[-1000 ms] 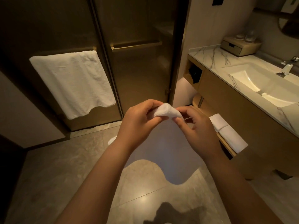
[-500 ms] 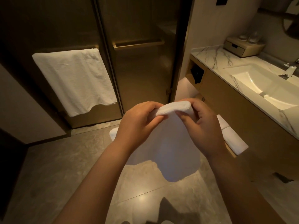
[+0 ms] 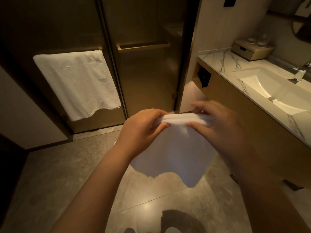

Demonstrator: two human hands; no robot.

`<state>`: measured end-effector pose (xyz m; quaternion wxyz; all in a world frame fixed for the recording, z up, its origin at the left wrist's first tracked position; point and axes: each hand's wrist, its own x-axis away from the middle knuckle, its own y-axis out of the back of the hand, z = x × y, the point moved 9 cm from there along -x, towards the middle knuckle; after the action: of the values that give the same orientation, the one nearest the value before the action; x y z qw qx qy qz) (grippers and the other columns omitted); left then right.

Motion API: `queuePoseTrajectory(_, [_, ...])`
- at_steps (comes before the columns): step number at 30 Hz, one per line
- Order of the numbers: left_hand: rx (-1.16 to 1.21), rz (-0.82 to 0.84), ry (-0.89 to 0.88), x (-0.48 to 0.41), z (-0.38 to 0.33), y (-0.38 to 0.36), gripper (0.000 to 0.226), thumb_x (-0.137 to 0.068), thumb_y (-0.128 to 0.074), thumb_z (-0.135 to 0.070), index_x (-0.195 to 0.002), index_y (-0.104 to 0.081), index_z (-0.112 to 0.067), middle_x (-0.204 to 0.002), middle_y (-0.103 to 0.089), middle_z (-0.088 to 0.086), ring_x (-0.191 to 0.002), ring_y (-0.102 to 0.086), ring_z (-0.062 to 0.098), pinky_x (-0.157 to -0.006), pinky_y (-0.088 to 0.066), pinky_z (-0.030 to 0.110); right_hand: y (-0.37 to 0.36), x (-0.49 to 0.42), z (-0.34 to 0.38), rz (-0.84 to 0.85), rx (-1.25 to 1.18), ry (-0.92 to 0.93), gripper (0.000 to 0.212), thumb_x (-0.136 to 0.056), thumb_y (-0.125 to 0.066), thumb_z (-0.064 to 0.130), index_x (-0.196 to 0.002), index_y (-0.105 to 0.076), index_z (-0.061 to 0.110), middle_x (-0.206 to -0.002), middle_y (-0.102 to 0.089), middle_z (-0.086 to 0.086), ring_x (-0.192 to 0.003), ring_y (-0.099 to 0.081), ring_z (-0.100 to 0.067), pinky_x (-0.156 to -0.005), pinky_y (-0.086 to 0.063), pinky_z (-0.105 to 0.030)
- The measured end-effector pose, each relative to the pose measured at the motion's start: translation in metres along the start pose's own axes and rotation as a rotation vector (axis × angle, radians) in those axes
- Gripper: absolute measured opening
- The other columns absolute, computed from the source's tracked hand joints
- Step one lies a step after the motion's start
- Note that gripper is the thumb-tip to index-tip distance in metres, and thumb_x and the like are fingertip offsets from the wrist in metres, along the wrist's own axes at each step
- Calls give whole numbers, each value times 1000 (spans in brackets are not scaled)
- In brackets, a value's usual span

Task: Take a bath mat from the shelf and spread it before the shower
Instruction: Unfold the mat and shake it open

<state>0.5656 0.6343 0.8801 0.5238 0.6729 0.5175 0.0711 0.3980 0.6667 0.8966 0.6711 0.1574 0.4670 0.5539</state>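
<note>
A white bath mat [image 3: 173, 152] hangs in the air in front of me, partly unfolded, its lower edge above the floor tiles. My left hand [image 3: 143, 128] pinches its bunched top edge on the left. My right hand [image 3: 217, 125], blurred by motion, grips the same edge further right. The glass shower door [image 3: 144, 73] with a brass handle bar stands shut straight ahead. The mat and my right arm hide the shelf under the vanity.
A white towel [image 3: 77, 83] hangs on a rail on the left glass panel. The marble vanity [image 3: 223, 61] with a sink [image 3: 272, 91] runs along the right, a small box with glasses [image 3: 252, 49] at its back. Grey tiled floor [image 3: 64, 174] lies below.
My hands have drawn apart along the mat's top edge, the right hand sliding to the right. More of the mat has opened out and now hides the folded towels on the lower shelf.
</note>
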Motion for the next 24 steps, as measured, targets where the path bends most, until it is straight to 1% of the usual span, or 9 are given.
queuePoseTrajectory(2, [-22, 13, -17, 0, -5, -3, 24, -88, -59, -34, -108, -63, -21, -100, -67, -5, -85, -49, 0, -69, -33, 8, -10, 1, 2, 135, 119, 32, 38, -82, -64, 42, -119, -58, 33, -108, -61, 15, -88, -49, 0, -74, -44, -15])
queuePoseTrajectory(5, [-24, 13, -7, 2, -3, -4, 26, -87, -61, -35, -108, -63, -20, -101, -68, -3, -86, -49, 1, -69, -33, 9, -19, 7, 5, 181, 159, 53, 30, -87, -58, 41, -115, -61, 29, -106, -65, 10, -85, -48, -2, -71, -37, -12])
queuePoseTrajectory(9, [-61, 28, -5, 5, 5, 1, 32, -82, -64, -43, -107, -63, -24, -99, -67, -7, -83, -51, 2, -68, -46, 18, -15, 7, 8, 109, 152, 39, 28, -88, -59, 33, -112, -64, 19, -106, -67, 1, -90, -54, -8, -76, -41, -18])
queuePoseTrajectory(11, [-91, 63, 27, 9, 17, 3, 33, -80, -64, -46, -106, -62, -26, -99, -66, -10, -82, -51, 2, -66, -47, 22, -10, 7, 9, 67, 143, 40, 27, -88, -59, 32, -109, -65, 17, -105, -68, -2, -90, -56, -10, -77, -41, -18])
queuePoseTrajectory(15, [-35, 95, 59, 19, 28, 2, 26, -84, -64, -41, -104, -63, -25, -95, -65, -11, -81, -55, 5, -65, -41, 16, -8, 7, 4, 73, 174, 14, 32, -87, -54, 40, -110, -64, 20, -107, -67, 0, -90, -53, -9, -79, -42, -24])
queuePoseTrajectory(18, [-5, 64, 38, 15, 16, 0, 24, -85, -64, -37, -104, -65, -21, -97, -67, -7, -83, -56, 7, -68, -42, 18, -13, 7, 0, 115, 220, -3, 36, -83, -63, 39, -116, -58, 27, -112, -64, 5, -93, -46, -3, -79, -37, -19])
queuePoseTrajectory(20, [19, 65, 24, 10, 8, -1, 25, -85, -64, -36, -105, -66, -20, -98, -68, -5, -83, -55, 5, -68, -40, 14, -24, 10, 2, 189, 219, 10, 42, -82, -66, 40, -121, -55, 29, -115, -62, 7, -96, -48, -4, -83, -39, -23])
queuePoseTrajectory(22, [25, 80, 18, 8, 2, -3, 26, -85, -64, -36, -106, -66, -20, -99, -68, -5, -83, -53, 3, -68, -37, 11, -31, 13, 4, 233, 169, 20, 33, -85, -63, 37, -116, -59, 26, -112, -64, 4, -96, -54, -9, -83, -45, -28])
queuePoseTrajectory(24, [53, 89, 36, 9, 1, -2, 29, -83, -65, -40, -107, -66, -23, -101, -67, -7, -84, -55, 2, -69, -40, 12, -30, 14, 4, 236, 114, 15, 27, -87, -61, 34, -112, -61, 24, -107, -66, 4, -93, -58, -12, -81, -50, -34])
